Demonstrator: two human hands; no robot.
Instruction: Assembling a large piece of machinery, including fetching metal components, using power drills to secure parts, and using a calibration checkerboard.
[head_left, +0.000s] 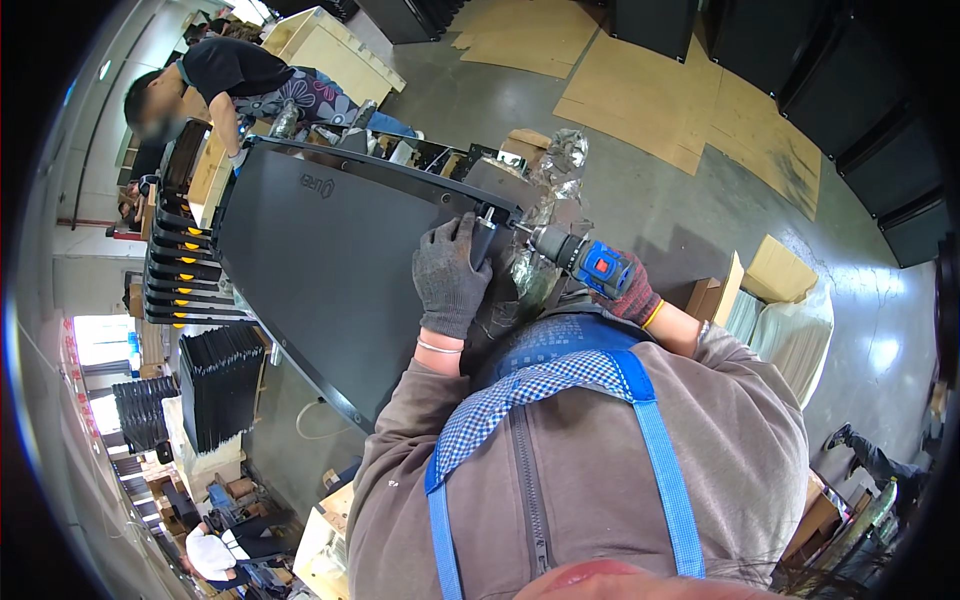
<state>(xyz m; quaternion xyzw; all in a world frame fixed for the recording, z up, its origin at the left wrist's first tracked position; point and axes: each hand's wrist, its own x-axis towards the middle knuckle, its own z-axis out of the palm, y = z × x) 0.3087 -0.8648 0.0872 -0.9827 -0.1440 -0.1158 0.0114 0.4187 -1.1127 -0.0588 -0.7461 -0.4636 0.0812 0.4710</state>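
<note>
My right hand, in a red and grey glove, grips a blue and black cordless drill. The drill's chuck points left, and its tip meets the near right corner of a large black panel. On that corner, my gloved left hand has its fingers and thumb closed around a small dark piece with a silver cylindrical end. Part of this piece is hidden by the fingers. Crumpled silver wrapping lies under the panel's corner, below the chuck.
Across the panel a co-worker bends over its far left end. Stacked black parts stand to the left. Flattened cardboard covers some floor ahead, beside upright black panels. A carton with plastic wrap stands at my right.
</note>
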